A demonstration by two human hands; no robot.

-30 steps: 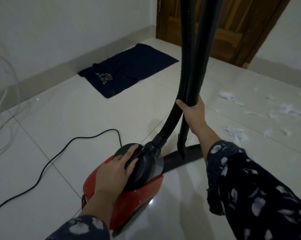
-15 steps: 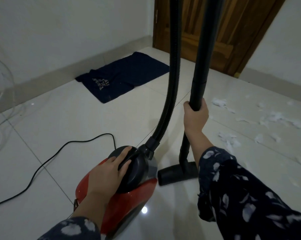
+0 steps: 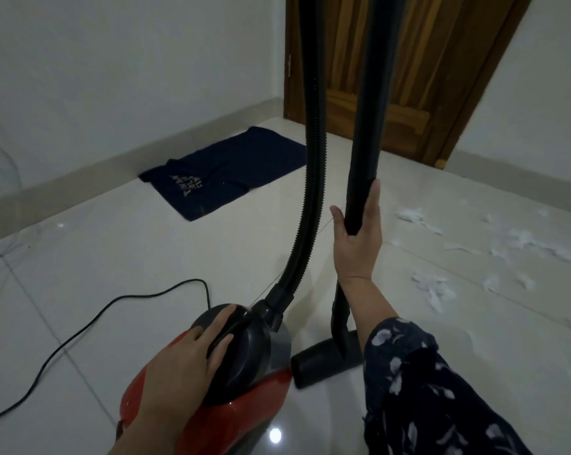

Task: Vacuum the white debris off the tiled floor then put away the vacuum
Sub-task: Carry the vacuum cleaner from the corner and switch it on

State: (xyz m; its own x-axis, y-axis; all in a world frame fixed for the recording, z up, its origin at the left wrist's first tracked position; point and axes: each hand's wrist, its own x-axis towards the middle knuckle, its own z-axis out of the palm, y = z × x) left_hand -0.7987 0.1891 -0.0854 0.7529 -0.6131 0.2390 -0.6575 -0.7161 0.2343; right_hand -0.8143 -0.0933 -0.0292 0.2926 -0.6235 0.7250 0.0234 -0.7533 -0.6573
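A red vacuum body (image 3: 254,418) with a black top sits on the white tiled floor at lower centre. My left hand (image 3: 185,359) lies on that black top, fingers curled into its handle. The ribbed hose (image 3: 313,159) rises from the body's front. To its right the black wand (image 3: 364,126) stands nearly upright, and my right hand (image 3: 356,244) holds it loosely, thumb on the left and fingers stretched up the far side. The floor head (image 3: 317,361) rests on the tiles beside the body. White debris (image 3: 435,290) lies scattered to the right, with more debris further back (image 3: 523,244).
A black power cord (image 3: 80,333) curves across the floor on the left. A dark blue cloth (image 3: 231,169) lies flat by the wall's skirting. A wooden door (image 3: 441,77) stands shut at the back. Thin white cables (image 3: 2,251) run along the left edge.
The wand has swung apart from the hose, to its right, and stands more upright. The floor head has come down onto the tiles beside the body. My right hand's fingers have stretched out.
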